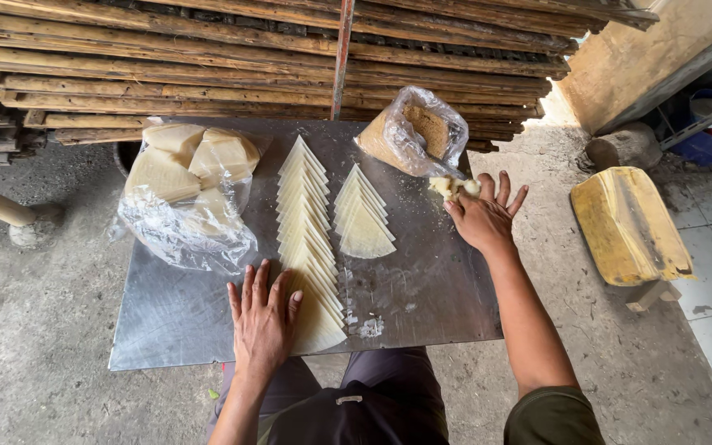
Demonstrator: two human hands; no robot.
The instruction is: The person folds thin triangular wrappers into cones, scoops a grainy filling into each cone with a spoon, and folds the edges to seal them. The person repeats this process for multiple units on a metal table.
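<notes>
My left hand lies flat, palm down, on the metal desk, fingers spread wide and holding nothing; its thumb side touches the near end of the long row of pale triangular wrappers, which overlap one another down the middle of the desk. A shorter row of wrappers sits just beside it to the right. My right hand reaches to the far right of the desk, fingers splayed open above, the thumb and forefinger pinching a small lump of pale filling. That lump sits right at the mouth of a clear bag of brownish crumbs at the desk's far edge. On the left lies a clear plastic bag of wrapper stacks. Beyond the desk, bamboo racks. A yellow jerrycan lies on the floor, well off to my right.
</notes>
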